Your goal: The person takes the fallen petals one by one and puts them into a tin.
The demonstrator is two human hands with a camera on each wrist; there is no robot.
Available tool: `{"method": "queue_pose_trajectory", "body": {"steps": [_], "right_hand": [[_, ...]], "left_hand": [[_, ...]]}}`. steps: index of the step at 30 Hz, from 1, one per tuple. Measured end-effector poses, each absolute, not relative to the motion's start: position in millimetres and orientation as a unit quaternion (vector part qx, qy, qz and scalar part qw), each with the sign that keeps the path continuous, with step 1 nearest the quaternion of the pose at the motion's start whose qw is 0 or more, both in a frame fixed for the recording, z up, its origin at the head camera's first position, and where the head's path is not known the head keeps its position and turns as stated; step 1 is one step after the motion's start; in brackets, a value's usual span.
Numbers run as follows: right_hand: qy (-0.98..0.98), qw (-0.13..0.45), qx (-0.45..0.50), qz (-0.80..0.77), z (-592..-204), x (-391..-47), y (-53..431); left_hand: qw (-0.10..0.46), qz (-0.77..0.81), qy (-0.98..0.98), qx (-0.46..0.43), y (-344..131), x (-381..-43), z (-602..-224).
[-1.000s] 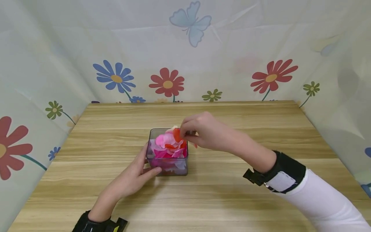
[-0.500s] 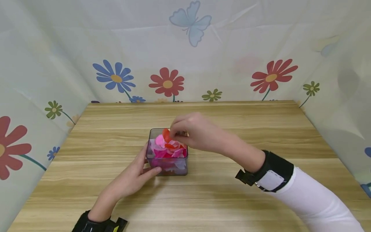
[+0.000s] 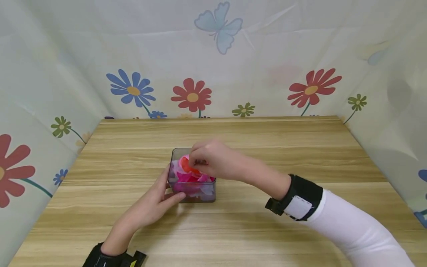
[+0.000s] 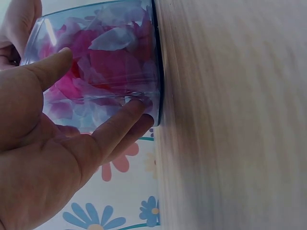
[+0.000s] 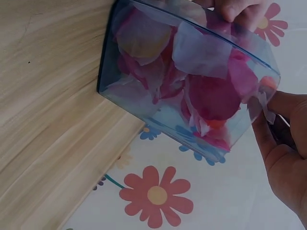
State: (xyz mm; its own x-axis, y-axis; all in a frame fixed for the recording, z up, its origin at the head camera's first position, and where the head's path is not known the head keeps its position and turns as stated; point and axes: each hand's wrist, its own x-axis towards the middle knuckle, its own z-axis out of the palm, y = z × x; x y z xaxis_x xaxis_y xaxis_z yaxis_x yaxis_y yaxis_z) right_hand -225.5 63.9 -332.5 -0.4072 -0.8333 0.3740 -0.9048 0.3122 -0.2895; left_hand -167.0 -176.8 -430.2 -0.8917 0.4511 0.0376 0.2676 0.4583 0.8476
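Note:
A clear, smoky plastic box (image 3: 208,189) stands on the table, filled with artificial flower petals (image 5: 213,96) in pink, magenta, white and orange-red. My left hand (image 3: 155,202) holds it from the left; in the left wrist view the thumb lies on one wall and the fingers (image 4: 122,122) on another. Over the open top, my right hand (image 3: 217,159) pinches with thumb and index finger at an orange-red petal (image 3: 186,165), low among the others. In the right wrist view its fingertips are at the box's rim, beside a pale petal (image 5: 266,108).
The wood-grain table (image 3: 267,230) extends on all sides of the box. A white curtain (image 3: 267,44) printed with flowers and a butterfly hangs behind it and at both sides. Black straps with small cameras, such as the right one (image 3: 298,198), circle both wrists.
My right hand has moved left and slightly down over the box, bringing the orange-red petal from the right rim down onto the heap. My left hand and the box have stayed in place.

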Motion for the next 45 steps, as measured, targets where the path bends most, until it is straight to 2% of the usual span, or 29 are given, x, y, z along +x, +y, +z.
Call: {"method": "queue_pose_trajectory", "body": {"steps": [19,45], "right_hand": [[-0.831,0.033,0.525,0.184,-343,-231,52],[-0.830,0.050,0.515,0.208,-340,-224,59]], "left_hand": [[0.099,0.483,0.843,0.215,-176,-167,-430],[0.092,0.486,0.840,0.221,-173,-167,-427]]}}
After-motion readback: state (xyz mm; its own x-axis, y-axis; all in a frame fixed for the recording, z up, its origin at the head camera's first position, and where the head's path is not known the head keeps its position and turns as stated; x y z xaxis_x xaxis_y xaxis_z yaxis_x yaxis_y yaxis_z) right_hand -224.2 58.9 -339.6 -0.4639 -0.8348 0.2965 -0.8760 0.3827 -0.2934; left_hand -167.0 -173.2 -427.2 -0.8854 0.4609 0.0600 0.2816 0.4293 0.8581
